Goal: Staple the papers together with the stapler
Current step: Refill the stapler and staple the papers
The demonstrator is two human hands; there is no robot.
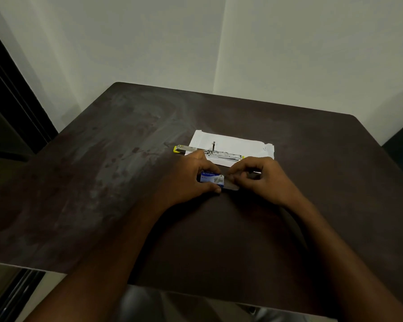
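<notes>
Staple box pinched in left hand; right hand grip closed on its inner tray; stapler opened flat across papers.

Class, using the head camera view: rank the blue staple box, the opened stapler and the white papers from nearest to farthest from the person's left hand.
1. Blue staple box: held in the left hand, touching it.
2. Opened stapler: just beyond the knuckles, lying flat, partly on the sheets.
3. White papers: under and behind the stapler, towards the wall.
</notes>
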